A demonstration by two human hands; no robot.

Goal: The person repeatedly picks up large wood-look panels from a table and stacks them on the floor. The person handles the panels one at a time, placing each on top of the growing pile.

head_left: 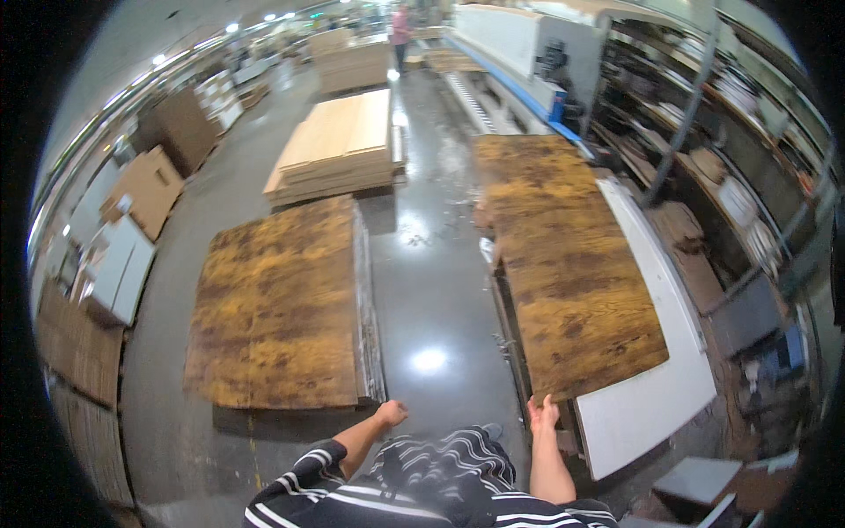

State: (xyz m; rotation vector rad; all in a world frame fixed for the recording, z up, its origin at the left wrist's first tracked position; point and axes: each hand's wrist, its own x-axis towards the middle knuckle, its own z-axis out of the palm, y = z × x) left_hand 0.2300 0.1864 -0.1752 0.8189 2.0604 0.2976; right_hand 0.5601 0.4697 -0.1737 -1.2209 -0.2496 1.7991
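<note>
On the right, a brown wood-grain panel lies lengthwise over a white board. My right hand is at the panel's near left corner, its fingers gripping the edge. My left hand hangs beside the near right corner of a stack of brown wood-grain panels. Its fingers are curled, and nothing shows in them.
Behind the left stack stands a pile of pale boards. A long machine is at the far right, with loaded shelving beside it. Cartons line the left. Another person stands far off.
</note>
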